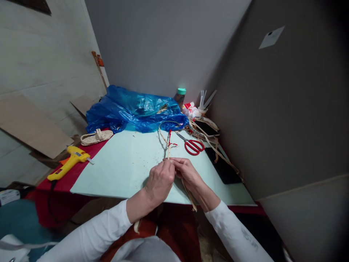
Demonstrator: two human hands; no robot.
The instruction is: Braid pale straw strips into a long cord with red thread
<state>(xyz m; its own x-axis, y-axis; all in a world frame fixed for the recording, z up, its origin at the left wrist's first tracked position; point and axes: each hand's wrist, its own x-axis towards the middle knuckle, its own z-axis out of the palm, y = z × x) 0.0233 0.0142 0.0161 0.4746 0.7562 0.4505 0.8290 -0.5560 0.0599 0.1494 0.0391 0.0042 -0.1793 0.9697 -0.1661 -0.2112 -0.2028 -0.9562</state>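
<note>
Both my hands meet over the near part of the pale green board (114, 163). My left hand (160, 178) is closed in a pinch on a thin straw-coloured strand (168, 152) that runs away from me. Right beside it, my right hand (188, 174) pinches the same strand, fingertips touching the left ones. A loose end of natural fibre (191, 198) hangs below my right hand toward the board's front edge. Beyond my fingers, red yarn (170, 136) is tied to the strand, which curves off toward a blue plastic bag. The exact grip is partly hidden by my fingers.
Red-handled scissors (194, 147) lie right of the strand. At the left are a yellow glue gun (69, 162) and a woven slipper (96, 137). The blue plastic bag (136, 109) and a green-lidded jar (180, 95) stand behind. A black tablet-like slab (223, 167) lies right.
</note>
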